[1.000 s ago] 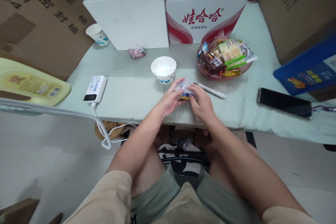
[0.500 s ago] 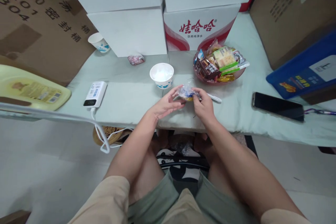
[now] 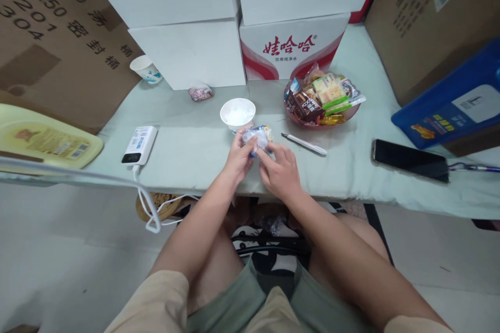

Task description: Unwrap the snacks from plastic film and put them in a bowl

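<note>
A small snack packet [image 3: 255, 138] in crinkled clear wrapping, with blue and yellow on it, is between my hands just in front of a paper cup [image 3: 237, 112]. My left hand [image 3: 239, 158] is closed around its left side, thumb on top. My right hand [image 3: 282, 167] pinches its lower right edge, with the fingers curled and part of the grip hidden. Something whitish lies inside the cup. To the right of my hands a white pen-like tool [image 3: 304, 144] with a dark tip rests on the cloth.
A bowl [image 3: 332, 124] heaped with wrapped snacks stands at the right, a phone [image 3: 410, 160] beyond it. A power bank [image 3: 139, 144] with a cable lies left. Behind are a second cup [image 3: 145, 68], a pink packet [image 3: 200, 93] and white boxes [image 3: 187, 54].
Both hands have moved left with the packet, nearer the cup. My left fingers have closed around it. The pen-like tool is now fully uncovered.
</note>
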Demonstrator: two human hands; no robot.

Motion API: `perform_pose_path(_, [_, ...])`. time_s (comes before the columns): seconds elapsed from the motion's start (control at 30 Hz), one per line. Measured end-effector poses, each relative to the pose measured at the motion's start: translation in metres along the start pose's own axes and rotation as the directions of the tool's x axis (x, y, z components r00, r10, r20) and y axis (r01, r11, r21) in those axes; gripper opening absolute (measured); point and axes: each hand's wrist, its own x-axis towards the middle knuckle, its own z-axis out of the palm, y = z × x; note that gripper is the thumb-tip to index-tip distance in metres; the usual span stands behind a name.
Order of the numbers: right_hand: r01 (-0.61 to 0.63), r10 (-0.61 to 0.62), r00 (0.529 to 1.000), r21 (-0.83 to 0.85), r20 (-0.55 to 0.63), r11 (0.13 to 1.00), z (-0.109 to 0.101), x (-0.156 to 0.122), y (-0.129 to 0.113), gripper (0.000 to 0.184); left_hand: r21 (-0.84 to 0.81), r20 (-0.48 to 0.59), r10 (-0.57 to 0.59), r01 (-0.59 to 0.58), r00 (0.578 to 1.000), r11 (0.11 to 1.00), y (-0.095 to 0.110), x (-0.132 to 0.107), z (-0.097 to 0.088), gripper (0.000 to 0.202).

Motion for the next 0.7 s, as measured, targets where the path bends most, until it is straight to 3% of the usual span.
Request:
perform_pose_path(0.13, [0.107, -0.113, 0.993, 0.191, 0.025, 0.976, -0.006, -0.001, -0.001, 0.044, 0.036, -0.083, 0.07, -0.067, 0.994, 0.997, -0.003, 0.012, -0.009, 0.051])
perform_pose_path(0.2, [0.008, -0.002, 1.0, 0.32, -0.022, 0.947, -0.008, 0.001, 0.004, 0.043, 0.173, -0.066, 0.187, -0.173, 0.98, 0.97, -0.005, 0.014, -0.012, 0.051])
perform_pose_path(0.27, [-0.182, 0.219, 0.975, 0.451, -0.031, 0.874, -0.009, 0.005, 0.014, 0.05, 0.366, 0.026, 0.253, -0.245, 0.967, 0.898, -0.007, 0.012, -0.014, 0.059])
perform_pose_path(0.37, [-0.425, 0.433, 0.889, 0.624, 0.15, 0.656, -0.008, 0.011, 0.032, 0.067, 0.56, 0.249, 0.123, -0.246, 0.961, 0.791, -0.006, 0.004, -0.013, 0.079])
perform_pose_path(0.47, [-0.532, 0.436, 0.835, 0.694, 0.336, 0.485, -0.008, 0.017, 0.043, 0.053, 0.595, 0.394, -0.054, -0.21, 0.917, 0.776, -0.003, -0.004, -0.012, 0.093])
perform_pose_path(0.57, [-0.562, 0.513, 0.789, 0.735, 0.339, 0.38, -0.009, 0.021, 0.046, 0.04, 0.537, 0.429, -0.12, -0.146, 0.895, 0.831, 0.001, -0.007, -0.012, 0.1])
perform_pose_path(0.7, [-0.549, 0.661, 0.687, 0.812, 0.302, 0.199, -0.006, 0.024, 0.045, 0.041, 0.428, 0.354, -0.149, -0.018, 0.923, 0.904, 0.004, -0.009, -0.009, 0.09])
